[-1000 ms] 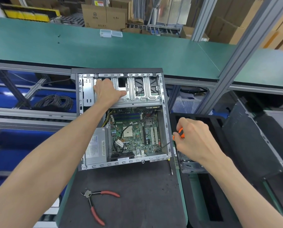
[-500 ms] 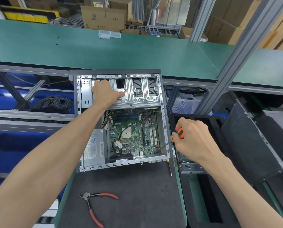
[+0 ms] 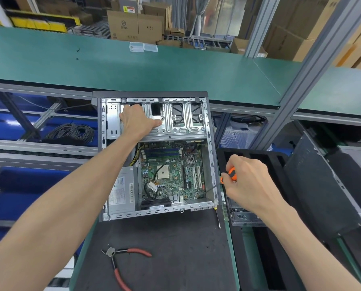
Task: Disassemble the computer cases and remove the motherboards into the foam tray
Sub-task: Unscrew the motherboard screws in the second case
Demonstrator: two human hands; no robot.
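Bracing the computer case (image 3: 154,152) at centre frame, left hand (image 3: 136,120) lies flat on the drive bracket, fingers relaxed. Motherboard (image 3: 171,175) sits inside, lower centre. Right hand (image 3: 248,181), the nearer one, grips an orange screwdriver (image 3: 228,176); shaft slants down-left, tip probably on the board's lower-right screw. Foam tray (image 3: 259,248) lies right.

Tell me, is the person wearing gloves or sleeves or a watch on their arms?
No gloves. The left hand and the right hand are both bare, and both forearms are bare as far as the picture shows, with no sleeve edge in view. No watch, ring or bracelet shows on either wrist.
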